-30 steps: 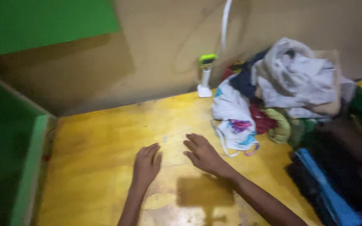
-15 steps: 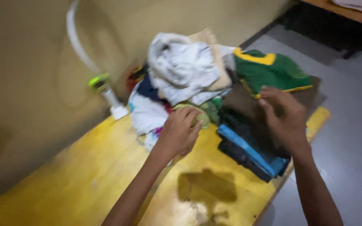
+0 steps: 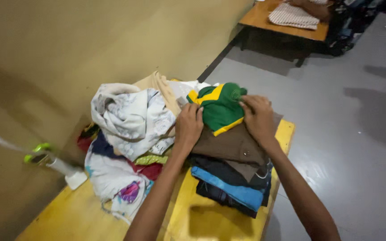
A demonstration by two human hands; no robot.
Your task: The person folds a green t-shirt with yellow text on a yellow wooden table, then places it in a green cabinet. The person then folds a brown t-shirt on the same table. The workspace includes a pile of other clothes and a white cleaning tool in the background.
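green and yellow garment (image 3: 220, 109) atop my folded stack, brown garment (image 3: 233, 145) under it, my left hand (image 3: 188, 125) and right hand (image 3: 258, 118) fingers closed on its edges, loose clothes pile (image 3: 130, 120) beside, yellow bench (image 3: 202, 218)

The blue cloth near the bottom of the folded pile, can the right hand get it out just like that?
Probably not easily. The blue cloth lies under a brown garment and a green and yellow one, and the right hand is on that top one. Only its front edge is free to pinch.
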